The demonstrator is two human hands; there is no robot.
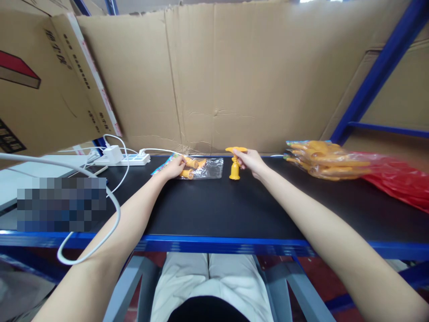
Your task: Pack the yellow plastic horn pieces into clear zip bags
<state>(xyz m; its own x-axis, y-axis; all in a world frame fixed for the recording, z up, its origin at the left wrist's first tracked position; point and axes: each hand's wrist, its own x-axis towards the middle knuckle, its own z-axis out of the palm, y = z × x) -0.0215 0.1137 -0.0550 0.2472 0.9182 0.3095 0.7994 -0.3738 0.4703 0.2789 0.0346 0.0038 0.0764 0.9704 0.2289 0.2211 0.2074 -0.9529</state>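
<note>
My left hand (177, 167) is closed on a clear plastic bag (213, 168) lying flat at the back of the black tabletop. Orange-yellow plastic pieces (191, 163) show inside the bag, and a colourful printed card is at its left end. My right hand (250, 161) pinches a yellow plastic toy piece (235, 170) at its top. That piece has a curved bar on top and a bell-shaped foot, held upright just right of the bag. My fingers partly hide where its upper parts meet.
Bagged yellow toys (318, 158) lie at the right, beside a red plastic bag (398, 176). A white power strip (130, 158) with cables stands back left. A white cable (117, 210) loops over my left forearm. Cardboard (234, 80) walls the back; a blue edge (214, 244) runs along the front.
</note>
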